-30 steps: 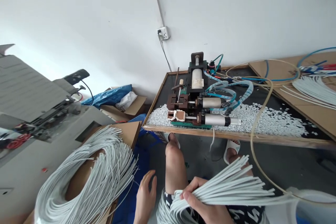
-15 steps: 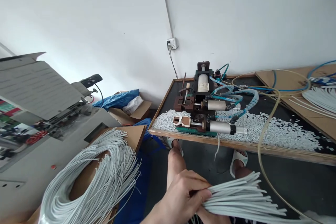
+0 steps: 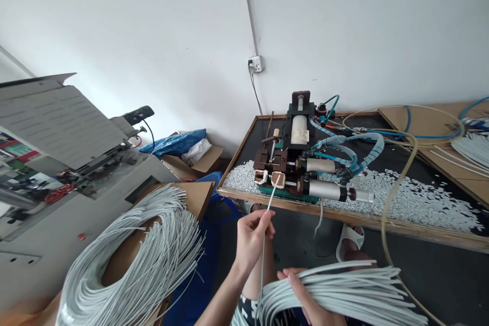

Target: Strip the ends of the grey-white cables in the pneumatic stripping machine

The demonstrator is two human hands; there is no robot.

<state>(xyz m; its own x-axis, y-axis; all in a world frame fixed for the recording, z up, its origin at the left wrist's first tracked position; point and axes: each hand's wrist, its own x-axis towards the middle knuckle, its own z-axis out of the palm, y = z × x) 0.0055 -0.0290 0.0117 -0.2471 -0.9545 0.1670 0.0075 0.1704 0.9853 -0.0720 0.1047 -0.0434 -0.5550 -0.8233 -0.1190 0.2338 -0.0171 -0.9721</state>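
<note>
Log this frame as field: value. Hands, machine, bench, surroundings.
left hand: pinches one wire, tip over clamp block in view; contact unclear
right hand: holds bundle, ends fanned rightward
machine: on bench
scraps: white, scattered around machine
coil: on cardboard, at left
outlet: on wall, plug in

Two hands [image 3: 252,239] [image 3: 311,303], three wire bundles [image 3: 164,254] [image 3: 351,285] [image 3: 472,148], one wall socket [image 3: 255,64], two sandals [image 3: 356,235] [image 3: 248,208].

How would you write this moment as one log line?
left hand: pinching single wire, tip near machine | right hand: holding wire bundle | coiled wires: on cardboard
</note>
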